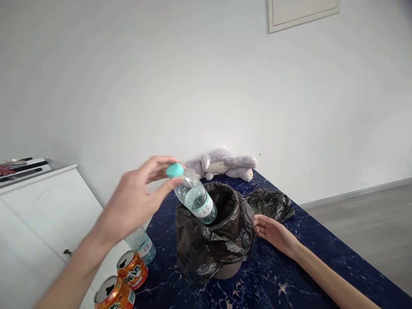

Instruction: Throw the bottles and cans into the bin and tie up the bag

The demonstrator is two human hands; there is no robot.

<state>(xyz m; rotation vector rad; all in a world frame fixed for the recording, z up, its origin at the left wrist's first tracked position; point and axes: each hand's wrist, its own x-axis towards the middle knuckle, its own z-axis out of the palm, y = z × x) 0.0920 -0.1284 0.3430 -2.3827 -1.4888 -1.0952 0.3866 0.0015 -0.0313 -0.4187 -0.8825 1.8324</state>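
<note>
My left hand grips a clear plastic water bottle near its teal cap, thumb on one side and fingers on the other. The bottle is tilted, its base over the mouth of a trash bin lined with a black plastic bag. Some liquid shows inside the bottle. At the bin's right side, my right hand rests its fingertips against the bag, fingers stretched out. Much of the bin is hidden beneath the bag's folded-over edge.
Two opened orange cans and a second water bottle stand at the left of the dark blue marbled table. Behind the bin lie a grey plush toy and a crumpled black bag. A white cabinet is at left.
</note>
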